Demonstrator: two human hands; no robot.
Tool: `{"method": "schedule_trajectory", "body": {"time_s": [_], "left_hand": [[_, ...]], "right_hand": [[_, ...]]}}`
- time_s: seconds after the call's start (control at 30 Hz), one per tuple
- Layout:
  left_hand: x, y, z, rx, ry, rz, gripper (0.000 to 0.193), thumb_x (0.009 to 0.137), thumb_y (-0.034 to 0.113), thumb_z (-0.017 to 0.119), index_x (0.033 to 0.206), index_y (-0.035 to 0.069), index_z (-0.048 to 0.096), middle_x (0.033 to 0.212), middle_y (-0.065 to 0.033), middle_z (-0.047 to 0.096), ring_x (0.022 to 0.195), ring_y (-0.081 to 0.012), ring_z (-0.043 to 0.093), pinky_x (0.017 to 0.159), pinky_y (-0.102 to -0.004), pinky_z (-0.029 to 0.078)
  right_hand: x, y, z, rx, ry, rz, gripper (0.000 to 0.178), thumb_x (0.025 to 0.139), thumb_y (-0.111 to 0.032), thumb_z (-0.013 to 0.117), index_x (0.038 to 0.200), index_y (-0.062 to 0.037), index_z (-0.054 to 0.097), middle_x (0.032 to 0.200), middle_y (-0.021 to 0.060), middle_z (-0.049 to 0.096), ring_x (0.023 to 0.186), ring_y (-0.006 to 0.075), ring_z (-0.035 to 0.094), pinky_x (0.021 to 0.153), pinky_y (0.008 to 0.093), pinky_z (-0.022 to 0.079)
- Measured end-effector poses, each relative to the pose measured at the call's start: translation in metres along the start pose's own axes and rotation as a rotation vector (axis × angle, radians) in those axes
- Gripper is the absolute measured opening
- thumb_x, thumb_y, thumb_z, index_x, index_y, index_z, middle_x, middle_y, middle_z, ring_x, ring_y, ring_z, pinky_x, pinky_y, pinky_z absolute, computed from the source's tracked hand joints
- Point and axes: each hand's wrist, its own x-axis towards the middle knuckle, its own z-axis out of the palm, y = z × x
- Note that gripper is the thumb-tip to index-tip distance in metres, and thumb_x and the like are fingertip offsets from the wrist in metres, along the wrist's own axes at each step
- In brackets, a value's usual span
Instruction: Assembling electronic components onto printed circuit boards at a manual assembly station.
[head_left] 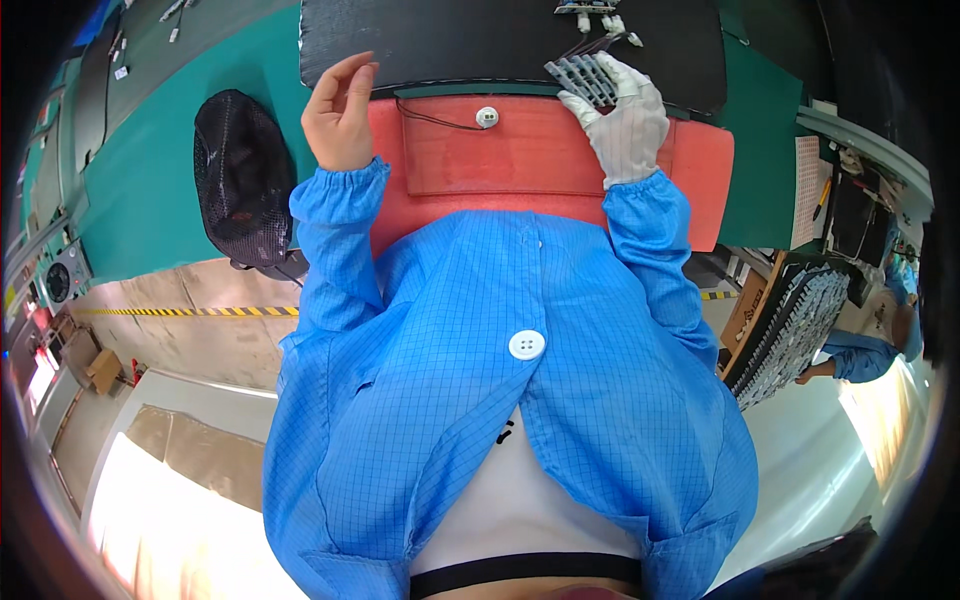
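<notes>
My left hand (340,115) is bare and raised at the left end of the red mat, with its thumb and fingers apart and nothing visible between them. On my right hand (630,125) is a white glove. Its thumb and fingers close around a grey ribbed piece (580,80), a row of parallel strips with dark wires running off its far side. Between the hands, a small round white part (487,117) with a thin dark lead lies on the red mat (560,150).
A black board or mat (450,45) spans the far side, with a circuit board and white connectors (590,15) on it. At the left rests a black mesh bag (240,180) on the green bench top (140,200). A rack of parts (790,330) and another person's arm (860,358) are at the right.
</notes>
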Motion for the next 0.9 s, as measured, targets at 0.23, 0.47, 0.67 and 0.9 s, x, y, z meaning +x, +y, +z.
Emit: {"method": "schedule_trajectory", "body": {"time_s": [0.23,0.47,0.67,0.9], "left_hand": [[-0.009,-0.007,0.010,-0.001,-0.055,-0.046,0.016,0.088,0.004,0.059,0.102,-0.001,0.064,0.094,-0.0057,0.066,0.087,-0.0112,0.062,0.076,-0.0212,0.047],[-0.013,-0.007,0.014,-0.008,-0.079,-0.049,0.016,0.088,0.006,0.059,0.103,0.000,0.064,0.095,-0.0055,0.066,0.087,-0.0116,0.062,0.076,-0.0221,0.048],[-0.026,0.025,0.034,0.250,-0.178,0.298,0.025,0.086,0.007,0.058,0.111,0.003,0.062,0.112,-0.0126,0.059,0.104,-0.0228,0.056,0.088,-0.0301,0.044],[-0.055,0.052,0.055,-0.113,-0.748,-0.190,0.029,0.097,0.014,0.043,0.116,-0.005,0.054,0.087,-0.0082,0.064,0.080,-0.0141,0.061,0.073,-0.0265,0.048]], "right_hand": [[0.001,-0.006,0.009,0.008,0.082,-0.148,0.060,0.059,-0.041,0.081,0.110,-0.0154,0.061,0.102,0.0012,0.061,0.093,0.0198,0.059,0.083,0.0350,0.050],[0.002,-0.019,-0.025,0.267,-0.009,-0.006,0.056,0.061,-0.030,0.083,0.108,-0.0092,0.061,0.097,0.0072,0.064,0.088,0.0208,0.064,0.079,0.0335,0.053],[0.016,-0.042,-0.085,0.973,-0.653,0.224,0.061,0.068,-0.031,0.078,0.115,0.0014,0.056,0.100,0.0104,0.064,0.094,0.0183,0.063,0.084,0.0321,0.051],[0.003,-0.034,-0.064,1.771,-0.760,0.591,0.057,0.095,-0.048,0.038,0.125,-0.0015,0.047,0.110,0.0101,0.060,0.095,0.0213,0.062,0.081,0.0389,0.053]]}}
